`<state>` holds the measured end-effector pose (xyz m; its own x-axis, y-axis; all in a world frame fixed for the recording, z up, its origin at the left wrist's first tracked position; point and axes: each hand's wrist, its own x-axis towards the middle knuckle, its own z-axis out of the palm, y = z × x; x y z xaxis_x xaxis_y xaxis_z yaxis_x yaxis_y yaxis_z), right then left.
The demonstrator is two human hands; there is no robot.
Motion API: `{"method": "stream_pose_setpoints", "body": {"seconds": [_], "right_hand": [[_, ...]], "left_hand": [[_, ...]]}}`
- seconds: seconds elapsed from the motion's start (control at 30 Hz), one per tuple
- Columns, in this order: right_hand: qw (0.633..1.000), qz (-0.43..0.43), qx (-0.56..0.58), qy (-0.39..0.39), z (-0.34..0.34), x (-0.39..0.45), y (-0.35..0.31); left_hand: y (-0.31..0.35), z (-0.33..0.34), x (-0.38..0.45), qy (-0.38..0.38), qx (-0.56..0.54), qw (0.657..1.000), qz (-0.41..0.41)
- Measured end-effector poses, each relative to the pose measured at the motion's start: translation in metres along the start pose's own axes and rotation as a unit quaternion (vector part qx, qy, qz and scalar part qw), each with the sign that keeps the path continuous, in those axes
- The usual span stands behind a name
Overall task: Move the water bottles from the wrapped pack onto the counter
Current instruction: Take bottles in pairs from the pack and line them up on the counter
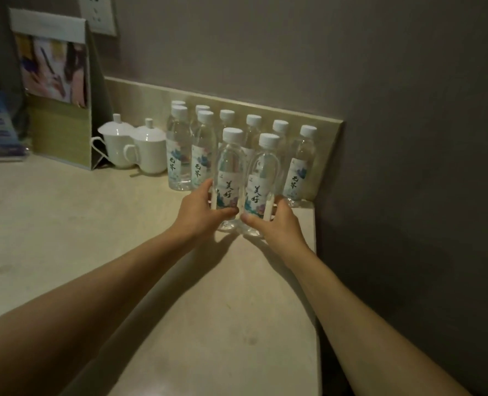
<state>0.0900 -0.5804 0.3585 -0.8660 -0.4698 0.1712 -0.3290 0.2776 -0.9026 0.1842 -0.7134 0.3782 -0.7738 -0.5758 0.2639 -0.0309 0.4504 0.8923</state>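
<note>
Left hand point(198, 212) grips the lower body of the left front bottle point(229, 178), thumb curled across its label, fingers wrapped behind; right hand point(274, 224) grips the right front bottle point(262, 184) the same way, thumb on the label's lower edge. Both bottles stand upright, side by side and touching, bases on the tabletop point(94, 238). Behind them, from 11 to 1 o'clock, more capped bottles point(180, 150) stand along the backsplash; two lidded white cups point(140, 147) sit at 10 o'clock.
</note>
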Motion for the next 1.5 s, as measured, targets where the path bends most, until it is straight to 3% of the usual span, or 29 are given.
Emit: {"method": "stream_pose_setpoints", "body": {"seconds": [0.17,0.5,0.7,1.23,1.5], "right_hand": [[0.999,-0.009,-0.033,0.008,0.009,0.017,-0.001],[0.986,0.043,-0.118,0.106,0.034,0.042,-0.016],[0.975,0.063,-0.176,0.121,0.036,0.046,-0.023],[0.947,0.085,-0.263,0.161,0.053,0.060,-0.028],[0.946,0.073,-0.286,0.137,0.050,0.062,-0.032]], "left_hand": [[-0.013,-0.003,0.019,0.002,0.038,0.999,0.028],[-0.029,-0.002,0.061,0.020,0.157,0.984,0.083],[-0.028,-0.009,0.081,-0.028,0.388,0.907,0.162],[-0.037,0.004,0.102,-0.024,0.403,0.906,0.126],[-0.038,0.004,0.107,-0.040,0.413,0.901,0.128]]}}
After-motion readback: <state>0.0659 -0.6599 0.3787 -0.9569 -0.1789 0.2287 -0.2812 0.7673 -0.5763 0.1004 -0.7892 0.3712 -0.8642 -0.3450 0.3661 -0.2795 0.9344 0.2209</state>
